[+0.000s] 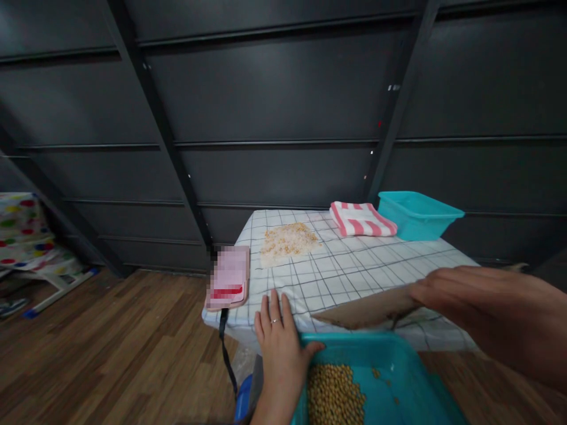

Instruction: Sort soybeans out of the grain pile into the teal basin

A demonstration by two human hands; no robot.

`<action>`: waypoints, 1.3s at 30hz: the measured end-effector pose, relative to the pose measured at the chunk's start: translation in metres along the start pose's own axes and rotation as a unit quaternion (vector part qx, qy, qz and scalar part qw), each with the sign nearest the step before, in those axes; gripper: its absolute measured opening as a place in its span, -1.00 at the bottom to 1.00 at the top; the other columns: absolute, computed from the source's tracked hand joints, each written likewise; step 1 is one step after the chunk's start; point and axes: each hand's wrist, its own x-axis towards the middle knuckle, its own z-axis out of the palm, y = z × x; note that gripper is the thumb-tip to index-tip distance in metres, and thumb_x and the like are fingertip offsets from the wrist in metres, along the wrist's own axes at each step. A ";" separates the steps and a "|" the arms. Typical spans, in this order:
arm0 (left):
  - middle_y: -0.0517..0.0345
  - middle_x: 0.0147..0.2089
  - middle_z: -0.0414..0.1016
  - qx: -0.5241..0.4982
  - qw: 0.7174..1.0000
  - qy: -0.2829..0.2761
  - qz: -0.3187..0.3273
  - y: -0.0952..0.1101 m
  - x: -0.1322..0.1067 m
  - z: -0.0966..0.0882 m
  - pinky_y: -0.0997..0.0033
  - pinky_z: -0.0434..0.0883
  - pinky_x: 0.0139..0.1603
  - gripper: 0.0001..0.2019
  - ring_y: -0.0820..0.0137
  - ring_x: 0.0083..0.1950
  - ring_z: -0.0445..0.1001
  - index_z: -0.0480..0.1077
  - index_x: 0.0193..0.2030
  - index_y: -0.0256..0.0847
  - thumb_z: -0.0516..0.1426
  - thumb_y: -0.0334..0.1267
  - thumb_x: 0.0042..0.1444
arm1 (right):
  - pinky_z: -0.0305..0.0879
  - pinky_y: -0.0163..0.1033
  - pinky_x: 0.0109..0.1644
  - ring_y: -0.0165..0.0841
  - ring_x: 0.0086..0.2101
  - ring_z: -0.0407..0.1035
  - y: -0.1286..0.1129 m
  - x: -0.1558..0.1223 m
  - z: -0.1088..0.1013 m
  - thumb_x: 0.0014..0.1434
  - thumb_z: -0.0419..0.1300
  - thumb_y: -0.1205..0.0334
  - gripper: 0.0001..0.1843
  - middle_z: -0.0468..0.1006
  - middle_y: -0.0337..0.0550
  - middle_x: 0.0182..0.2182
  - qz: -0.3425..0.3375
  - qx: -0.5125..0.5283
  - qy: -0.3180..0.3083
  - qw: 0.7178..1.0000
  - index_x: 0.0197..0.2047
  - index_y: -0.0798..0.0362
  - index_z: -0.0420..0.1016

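My left hand [282,348], with a ring on one finger, lies with fingers stretched flat on the edge of the checked cloth. Its thumb reaches over the rim of a teal plastic basin [354,339]. Soybeans [334,392], round and tan, are heaped at the basin's left side, with a few loose ones on its floor. At the right, my right hand [469,301] is blurred, its fingers around the end of a flat brown piece [370,307]. That piece slants above the table edge behind the basin; its material is unclear.
The table [336,271] bears a pile of pale grains mixed with yellow bits [290,241], a pink-striped towel [361,219] and a turquoise bin [416,215]. A phone-like pink object [229,274] with a black strap lies on the left corner. Dark panels rise behind.
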 end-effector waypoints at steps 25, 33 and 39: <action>-0.16 0.21 0.05 -0.032 0.998 -0.019 -0.048 0.006 0.002 -0.012 -0.08 0.06 0.12 -0.11 0.01 0.21 -0.03 0.06 0.12 -0.31 0.25 -0.03 -0.40 | 0.02 -0.24 -0.31 -0.35 -0.40 0.24 0.016 0.118 0.109 0.08 -0.10 0.53 -0.66 0.42 -0.15 -0.43 -0.048 -0.117 0.056 0.990 -0.10 0.12 0.30; -0.19 0.20 0.07 -0.017 0.999 -0.007 -0.044 0.010 0.003 -0.009 -0.11 0.07 0.11 -0.12 0.00 0.21 -0.02 0.06 0.12 -0.34 0.25 -0.08 -0.40 | 0.03 -0.21 -0.21 -0.36 -0.36 0.20 0.019 0.107 0.126 0.05 -0.12 0.58 -0.58 0.41 -0.13 -0.41 -0.040 -0.049 0.178 0.982 -0.06 0.12 0.31; -0.20 0.20 0.05 -0.011 0.999 -0.008 -0.045 0.015 0.003 -0.010 -0.13 0.04 0.12 -0.15 0.01 0.22 -0.04 0.04 0.12 -0.33 0.23 -0.11 -0.37 | 0.04 -0.20 -0.21 -0.36 -0.38 0.19 0.021 0.102 0.131 0.01 -0.14 0.60 -0.54 0.38 -0.15 -0.46 -0.037 -0.050 0.192 0.979 -0.09 0.10 0.33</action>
